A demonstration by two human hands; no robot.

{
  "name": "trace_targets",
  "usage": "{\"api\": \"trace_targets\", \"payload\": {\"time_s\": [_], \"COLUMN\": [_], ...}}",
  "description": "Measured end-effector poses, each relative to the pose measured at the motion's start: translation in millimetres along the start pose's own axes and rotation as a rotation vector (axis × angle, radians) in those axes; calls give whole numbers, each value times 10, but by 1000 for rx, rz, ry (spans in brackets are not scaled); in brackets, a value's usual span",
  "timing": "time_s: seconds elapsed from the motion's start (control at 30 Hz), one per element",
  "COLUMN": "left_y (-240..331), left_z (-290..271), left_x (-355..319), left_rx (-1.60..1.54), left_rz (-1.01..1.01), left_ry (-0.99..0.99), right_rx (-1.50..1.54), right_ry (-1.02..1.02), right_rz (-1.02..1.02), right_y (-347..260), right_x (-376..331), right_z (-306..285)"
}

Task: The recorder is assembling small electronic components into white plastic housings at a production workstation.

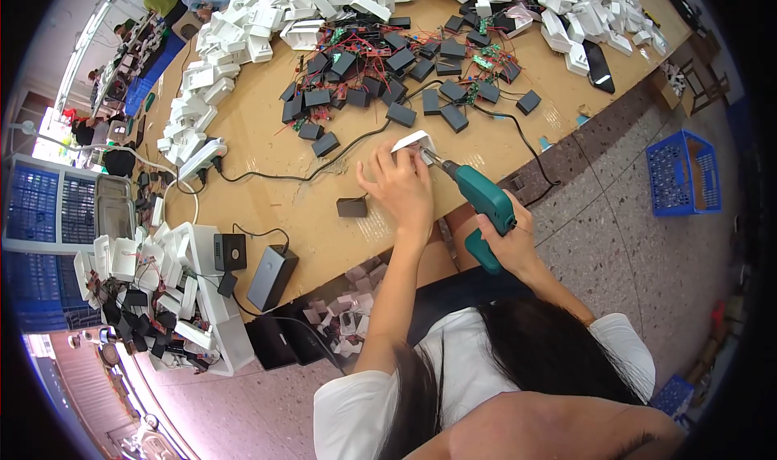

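Observation:
My left hand (405, 189) holds a small white plastic housing (416, 139) at the table's near edge, with its fingers curled over it. My right hand (513, 237) grips the handle of a green electric screwdriver (482, 191). The tool's tip points left and meets the housing near my left fingertips; the exact contact spot is hidden. Just left of my left hand, a small black box (352, 207) rests on the cardboard-coloured tabletop (283, 197). Beyond my hands lies a heap of black boxes (396, 59) with red wires and green circuit boards.
White housings (243, 35) are piled along the far and left edges. A power strip (202, 159) feeds black cables across the table. A black phone (598, 66) lies far right. A white bin (231, 330) of parts stands left; a blue crate (684, 174) sits on the floor. Other people work far left.

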State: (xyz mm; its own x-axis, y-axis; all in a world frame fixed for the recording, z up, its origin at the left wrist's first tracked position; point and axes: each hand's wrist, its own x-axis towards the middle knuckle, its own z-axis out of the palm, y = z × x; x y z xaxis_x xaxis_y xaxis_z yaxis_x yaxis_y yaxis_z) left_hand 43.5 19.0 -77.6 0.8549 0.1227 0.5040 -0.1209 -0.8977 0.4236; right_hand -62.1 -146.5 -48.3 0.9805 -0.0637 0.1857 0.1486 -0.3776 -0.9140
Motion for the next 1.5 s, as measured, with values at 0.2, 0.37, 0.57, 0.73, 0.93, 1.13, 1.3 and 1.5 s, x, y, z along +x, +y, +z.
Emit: {"api": "trace_targets", "payload": {"time_s": [0.2,0.37,0.57,0.73,0.93,1.13,1.3,1.5], "left_y": [-37,-37,-50,-78,-84,-99,-104,-116], "left_z": [27,21,-3,-6,-26,-43,-57,-78], "left_x": [9,15,30,29,26,13,5,-6], "left_rx": [-9,-30,-37,-42,-56,-63,-64,-52], "left_rz": [-16,-15,-26,-29,-36,-36,-27,-30], "left_ry": [-7,-27,-48,-52,-56,-47,-32,-38], "right_rx": [3,16,12,-4,-13,-142,-12,-80], "right_ry": [10,11,15,15,-8,32,-43,-1], "right_rz": [19,17,12,18,41,-167,163,-21], "right_y": [17,24,-19,-47,-88,-176,-212,-248], "right_x": [25,56,73,72,68,109,19,41], "right_z": [55,75,119,148,152,156,153,184]}}
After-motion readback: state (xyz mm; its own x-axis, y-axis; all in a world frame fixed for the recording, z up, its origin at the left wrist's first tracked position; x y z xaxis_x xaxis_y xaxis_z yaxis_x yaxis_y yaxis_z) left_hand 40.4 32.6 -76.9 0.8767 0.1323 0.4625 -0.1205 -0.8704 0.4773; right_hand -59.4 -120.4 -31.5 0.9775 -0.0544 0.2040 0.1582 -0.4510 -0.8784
